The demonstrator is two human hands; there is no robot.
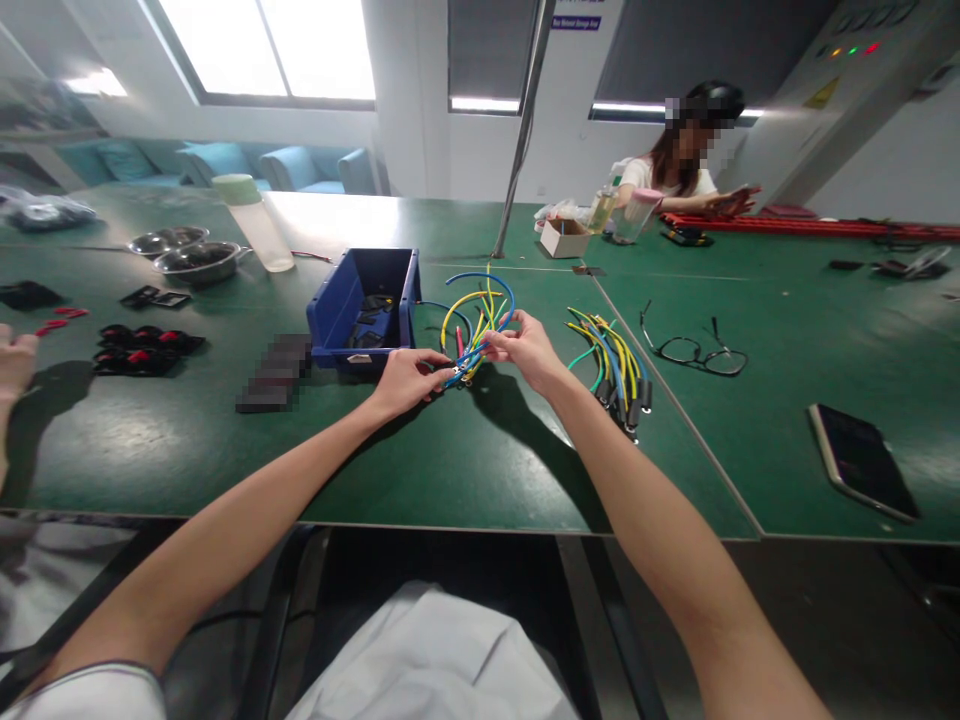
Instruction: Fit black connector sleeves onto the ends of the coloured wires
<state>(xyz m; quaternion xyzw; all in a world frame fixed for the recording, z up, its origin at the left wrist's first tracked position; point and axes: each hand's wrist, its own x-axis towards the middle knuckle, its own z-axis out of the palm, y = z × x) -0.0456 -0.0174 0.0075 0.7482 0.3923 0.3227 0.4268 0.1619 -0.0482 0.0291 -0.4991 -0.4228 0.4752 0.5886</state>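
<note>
Just right of the blue bin (364, 310), my left hand (416, 378) pinches the end of a blue wire. My right hand (521, 348) closes its fingers on the same blue wire (499, 285), which curls up in a loop above both hands. Under and behind them lie yellow and green wires (454, 325) and a small red item (460, 342). To the right of my right hand rests a bundle of yellow, green and blue wires (619, 365) with black sleeves and metal ring ends. Small dark parts lie inside the bin.
Eyeglasses (701, 355) and a phone (862, 462) lie to the right. Left are a dark pixelated object (276, 373), black-and-red parts (146, 350), metal bowls (199, 262), a bottle (255, 225) and another person's hand (16, 362). A person (682, 165) sits across; a pole (521, 135) stands behind.
</note>
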